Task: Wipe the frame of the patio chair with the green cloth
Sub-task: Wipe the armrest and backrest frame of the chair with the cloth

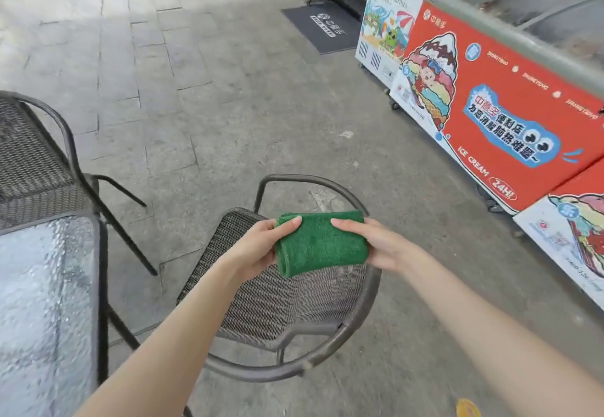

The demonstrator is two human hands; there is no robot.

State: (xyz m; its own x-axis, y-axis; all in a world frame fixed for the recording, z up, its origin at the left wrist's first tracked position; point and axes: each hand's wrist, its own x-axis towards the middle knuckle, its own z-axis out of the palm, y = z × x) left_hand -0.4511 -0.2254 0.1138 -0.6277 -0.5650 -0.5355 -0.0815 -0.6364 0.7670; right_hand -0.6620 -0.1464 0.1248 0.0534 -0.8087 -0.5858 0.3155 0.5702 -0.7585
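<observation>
Hands come first: the left hand [258,246] and the right hand [376,243] each pinch one end of the folded green cloth [322,243], holding it just above the chair [281,299]. I think it is folded small so it makes a neat pad for rubbing. The cloth is not touching the dark metal frame [356,328] yet, so no wiping has begun. A glass table [45,302] sits to the left, with another chair [36,161] behind it. Farther off, a red freezer [510,116] says "ICE CREAM" and "24H". A dark doormat [322,26] lies by the shop door.
</observation>
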